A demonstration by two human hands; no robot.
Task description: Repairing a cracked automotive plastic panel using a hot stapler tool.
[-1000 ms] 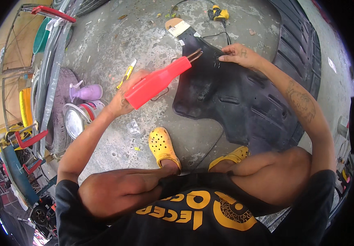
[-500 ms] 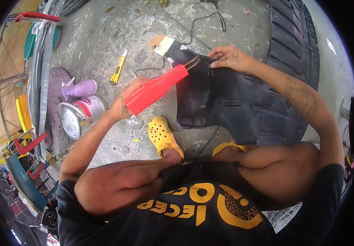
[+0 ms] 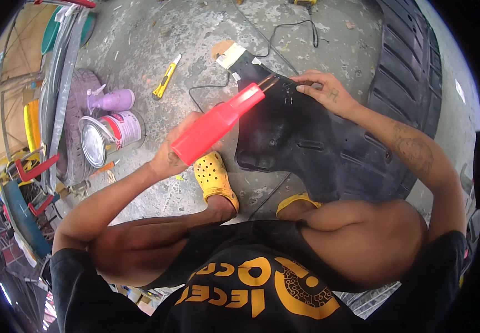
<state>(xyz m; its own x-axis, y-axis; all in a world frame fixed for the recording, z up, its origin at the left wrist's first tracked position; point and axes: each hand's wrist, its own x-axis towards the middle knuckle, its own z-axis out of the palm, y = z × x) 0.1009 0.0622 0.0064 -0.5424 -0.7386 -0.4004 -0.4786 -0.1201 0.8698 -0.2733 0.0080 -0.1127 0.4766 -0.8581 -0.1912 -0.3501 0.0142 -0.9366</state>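
Note:
My left hand [image 3: 179,145] grips a red plastic hot stapler [image 3: 215,125] with two metal prongs. Its prongs point up and right, over the narrow upper end of a black plastic car panel [image 3: 328,133]. Pinched on that panel's upper edge are the fingers of my right hand [image 3: 323,91], just right of the prong tips. Small metal staples [image 3: 288,101] stick up from the panel below my fingertips. Masking tape [image 3: 232,56] covers part of the panel's far end. Whether the prongs touch the panel, I cannot tell.
A yellow utility knife [image 3: 166,79] lies on the concrete floor. At the left are a paint can [image 3: 122,130], a purple spray bottle [image 3: 115,100] and a tire [image 3: 79,161]. Another ribbed black panel [image 3: 403,77] lies at the right. A black cord [image 3: 198,89] crosses the floor.
The view has shifted slightly. The stapler's prongs now lie a little nearer my right fingertips. Both hands keep their hold.

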